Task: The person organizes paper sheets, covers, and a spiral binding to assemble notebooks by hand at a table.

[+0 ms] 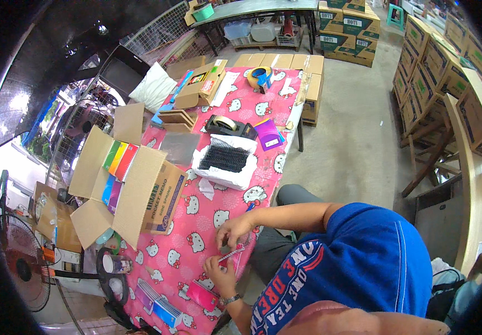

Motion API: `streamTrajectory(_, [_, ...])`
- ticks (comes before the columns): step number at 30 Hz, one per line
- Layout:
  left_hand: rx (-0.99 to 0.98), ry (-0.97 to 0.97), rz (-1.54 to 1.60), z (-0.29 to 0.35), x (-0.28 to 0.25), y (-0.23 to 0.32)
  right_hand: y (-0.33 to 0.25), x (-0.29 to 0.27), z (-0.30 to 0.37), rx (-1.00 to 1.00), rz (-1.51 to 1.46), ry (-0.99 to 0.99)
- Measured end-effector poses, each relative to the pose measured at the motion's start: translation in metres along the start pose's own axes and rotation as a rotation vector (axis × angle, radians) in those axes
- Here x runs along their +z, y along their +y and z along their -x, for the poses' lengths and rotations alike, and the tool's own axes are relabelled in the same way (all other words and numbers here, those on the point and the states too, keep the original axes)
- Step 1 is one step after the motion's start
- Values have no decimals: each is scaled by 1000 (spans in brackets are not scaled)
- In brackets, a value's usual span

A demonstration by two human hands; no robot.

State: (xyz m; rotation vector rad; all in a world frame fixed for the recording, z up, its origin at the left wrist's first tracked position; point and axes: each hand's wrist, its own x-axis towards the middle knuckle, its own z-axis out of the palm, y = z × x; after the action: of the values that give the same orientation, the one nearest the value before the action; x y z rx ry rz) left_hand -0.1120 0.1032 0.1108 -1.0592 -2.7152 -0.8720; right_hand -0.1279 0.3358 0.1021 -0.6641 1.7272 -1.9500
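Near front edge of table (pixel 185 262), pink cartoon cloth; left hand (pixel 220 274) pinched shut on lower end of small pink notebook (pixel 231 255); looks light, thin, floppy, best gripped at edges; right hand (pixel 233 229) curled over upper end, fingers narrow, touching it.

Probably a warehouse packing area, stacked cartons (pixel 420 61), concrete floor (pixel 352 111), work table (pixel 196 223)

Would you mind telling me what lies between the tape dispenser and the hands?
In the head view, a white bag of black combs, then bare pink tablecloth.
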Motion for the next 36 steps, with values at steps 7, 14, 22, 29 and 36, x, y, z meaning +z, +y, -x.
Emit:
streamTrajectory(7, [-14,21,47,0,-1,0,4,-5,-10,90,111,-117])
streamTrajectory(14, [-102,5,78,8,-5,-14,-2,0,-10,-7,199,-131])
streamTrajectory(22, [-170,146,11,11,-11,-12,-13,1,-12,-2,-127,-63])
streamTrajectory(29, [-244,47,182,8,-15,-13,-5,-7,-17,83,-228,-67])
streamTrajectory(36, [-217,87,238,11,-14,-9,-4,-3,-12,166,-199,-100])
